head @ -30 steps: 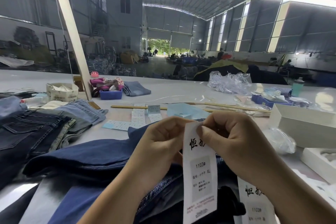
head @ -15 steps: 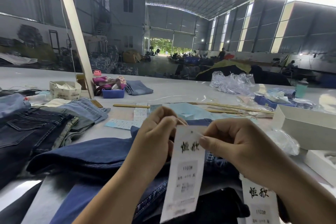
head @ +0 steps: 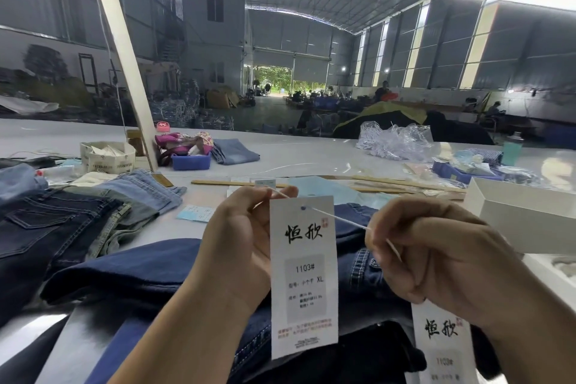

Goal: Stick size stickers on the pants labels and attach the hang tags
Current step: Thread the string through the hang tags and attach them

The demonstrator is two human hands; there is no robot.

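Above the dark jeans (head: 131,274), both hands pinch a white string (head: 338,219) threaded through the hang tag (head: 304,277).

White hang tag (head: 304,277), black characters, perhaps red seal; dark-blue jeans (head: 131,271).

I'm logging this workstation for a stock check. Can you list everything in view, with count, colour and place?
hang tag: one, white, held up at centre, marked 1103# XL
string: one, white, through the tag's hole
second hang tag: one, white, lower right
dark jeans: one pair, navy, under the hands
jeans pile: several, dark to light blue, left
blue bin: one, behind the pile
white box: one, right
plastic bags: clear heap, far right
wooden sticks: tan, mid-table
left hand: holds the tag's left edge and the string
right hand: pinches the string
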